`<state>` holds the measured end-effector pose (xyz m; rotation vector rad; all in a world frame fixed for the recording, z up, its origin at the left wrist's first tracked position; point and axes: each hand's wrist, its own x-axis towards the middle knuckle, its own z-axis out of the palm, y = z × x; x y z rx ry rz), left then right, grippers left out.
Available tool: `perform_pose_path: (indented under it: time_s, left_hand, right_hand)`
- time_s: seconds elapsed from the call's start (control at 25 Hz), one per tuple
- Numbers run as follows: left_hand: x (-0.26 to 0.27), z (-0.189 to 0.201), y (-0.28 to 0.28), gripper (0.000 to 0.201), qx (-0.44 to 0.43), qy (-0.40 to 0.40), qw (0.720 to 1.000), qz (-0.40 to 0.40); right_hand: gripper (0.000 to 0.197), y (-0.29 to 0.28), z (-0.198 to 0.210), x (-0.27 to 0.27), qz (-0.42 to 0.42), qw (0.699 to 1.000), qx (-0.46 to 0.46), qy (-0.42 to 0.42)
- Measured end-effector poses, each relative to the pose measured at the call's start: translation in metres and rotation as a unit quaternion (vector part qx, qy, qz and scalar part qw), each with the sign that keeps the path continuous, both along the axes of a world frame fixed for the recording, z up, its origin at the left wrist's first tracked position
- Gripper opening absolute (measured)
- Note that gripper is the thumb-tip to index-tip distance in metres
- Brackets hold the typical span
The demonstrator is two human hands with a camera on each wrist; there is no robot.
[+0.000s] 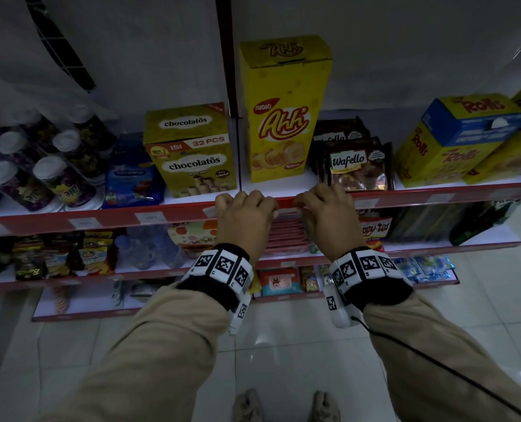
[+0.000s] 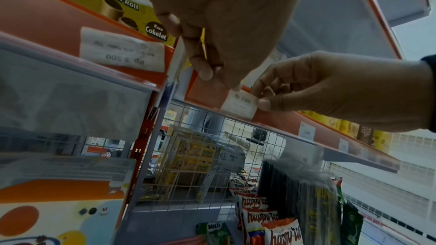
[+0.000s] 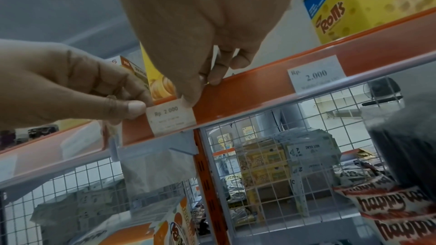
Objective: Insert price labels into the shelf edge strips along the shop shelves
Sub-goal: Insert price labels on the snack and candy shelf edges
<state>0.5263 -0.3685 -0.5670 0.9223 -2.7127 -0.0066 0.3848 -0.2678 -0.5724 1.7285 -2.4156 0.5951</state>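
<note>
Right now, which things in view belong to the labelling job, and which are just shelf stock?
In the job:
price label
shelf edge strip
left hand
right hand

Just stock:
Chocolatos box
Nabati Ahh box
Wafello packs
Rolls boxes

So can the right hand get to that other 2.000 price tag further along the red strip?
Probably yes. The second tag sits uncovered on the strip just beyond the right hand.

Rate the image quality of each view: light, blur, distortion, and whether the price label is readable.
Head view: dim, shelf lines bowed by the wide lens, both hands hide the price label. Left wrist view: the near label is smeared, the held label small but legible, the left hand looms large. Right wrist view: sharpest, "Rp 2.000" reads clearly, though the right hand blocks the top.
</note>
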Motion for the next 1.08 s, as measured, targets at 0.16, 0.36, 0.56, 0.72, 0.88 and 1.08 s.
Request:
perform_pose_path:
  time_s: [0.16,0.36,0.56,0.72,0.88,1.08]
  left_hand:
    - [0.001,0.000,0.000,0.023,0.001,0.001,1.000,0.001]
    - [0.006,0.005,0.000,0.014,0.012,0.028,0.999,-0.008]
    - [0.013,0.014,0.001,0.019,0.017,0.010,1.000,0.004]
    - [0.024,0.018,0.003,0.029,0.029,-0.015,0.999,0.007]
    - [0.043,0.021,0.002,0.034,0.041,-0.038,0.998,0.033]
    - [0.072,0.021,-0.015,0.035,0.037,-0.054,0.997,0.043]
  right_hand:
    - [0.011,0.001,-0.002,0.001,-0.005,1.000,-0.014,-0.007]
    - [0.007,0.000,-0.001,0.003,-0.005,0.998,-0.059,-0.020]
    - [0.007,-0.002,0.001,0.003,-0.026,0.998,-0.043,-0.024]
    - [0.006,-0.003,0.007,0.003,-0.023,0.999,-0.025,-0.016]
    - [0.006,-0.011,0.009,0.011,-0.017,0.999,-0.033,-0.017]
    - [0.016,-0.033,0.003,0.053,0.004,0.995,-0.055,-0.085]
